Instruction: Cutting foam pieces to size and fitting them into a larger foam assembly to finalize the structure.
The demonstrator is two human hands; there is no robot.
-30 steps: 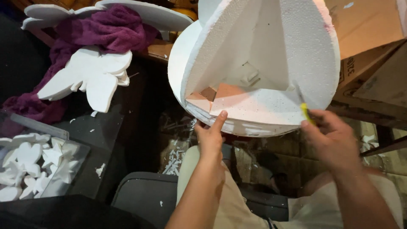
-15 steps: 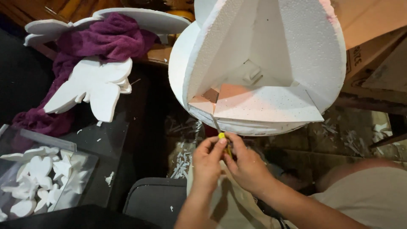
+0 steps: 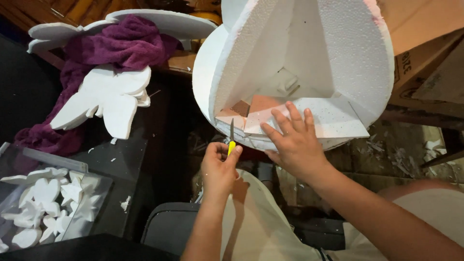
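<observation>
- My left hand (image 3: 218, 166) is closed around a small knife with a yellow handle (image 3: 231, 146); its thin blade points up and far, and the tip touches the near edge of the foam.
- My right hand (image 3: 295, 145) is open, with the fingers spread, and it lies flat on the white foam floor panel (image 3: 333, 121) just to the right of the blade.
- My 2 hands are near each other but they do not touch.
- The floor panel is part of a big white foam structure (image 3: 309, 53) made of rounded panels, which stands in front of me, at the far right of the scene.
- On the left, a white foam cutout with a wing shape (image 3: 106, 99) lies on a purple cloth (image 3: 116, 48).
- At the near left, a clear plastic bag (image 3: 46, 203) holds many small white foam shapes.
- On the far right I see brown cardboard boxes (image 3: 425, 48) behind the foam.
</observation>
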